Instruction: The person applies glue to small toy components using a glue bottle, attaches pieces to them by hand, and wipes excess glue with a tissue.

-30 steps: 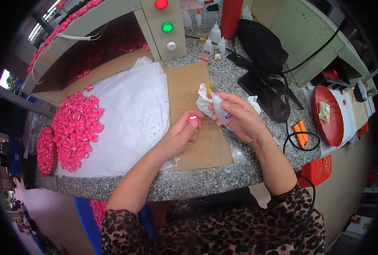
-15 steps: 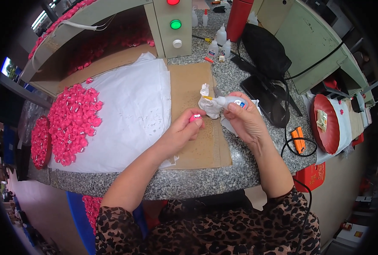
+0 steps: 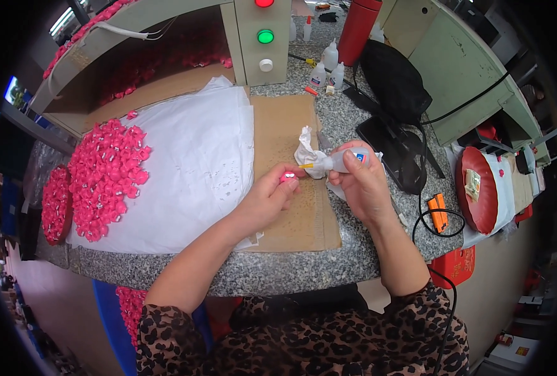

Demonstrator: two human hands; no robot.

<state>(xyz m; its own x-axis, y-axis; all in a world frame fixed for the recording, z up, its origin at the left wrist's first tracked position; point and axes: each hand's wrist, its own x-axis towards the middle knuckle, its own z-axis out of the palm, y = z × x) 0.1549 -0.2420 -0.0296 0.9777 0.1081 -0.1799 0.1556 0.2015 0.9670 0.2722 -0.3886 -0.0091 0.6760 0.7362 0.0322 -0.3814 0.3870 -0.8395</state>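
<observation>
Between the thumb and fingers of my left hand (image 3: 271,195) is a small pink piece with a white part on it (image 3: 288,178). My right hand (image 3: 365,182) grips a translucent squeeze bottle (image 3: 346,161), tipped on its side. Its yellow nozzle (image 3: 307,166) points left and lies close to the pink piece; whether they touch I cannot tell. Behind the bottle a crumpled white tissue (image 3: 306,148) rests on the brown cardboard (image 3: 285,232). A large heap of similar pink pieces (image 3: 106,182) covers the left of the white paper sheet (image 3: 194,175).
Small bottles (image 3: 331,56), a red cylinder (image 3: 359,28) and a black pouch (image 3: 394,78) stand at the back. A dark phone (image 3: 379,141), an orange tool (image 3: 439,213) with a cable, and a red tray (image 3: 476,207) lie right. A machine opening (image 3: 166,69) holds more pink pieces.
The bottle's nozzle has come down and sits nearer the pink piece. My right hand has turned and shifted slightly with the bottle; my left hand stays nearly in place.
</observation>
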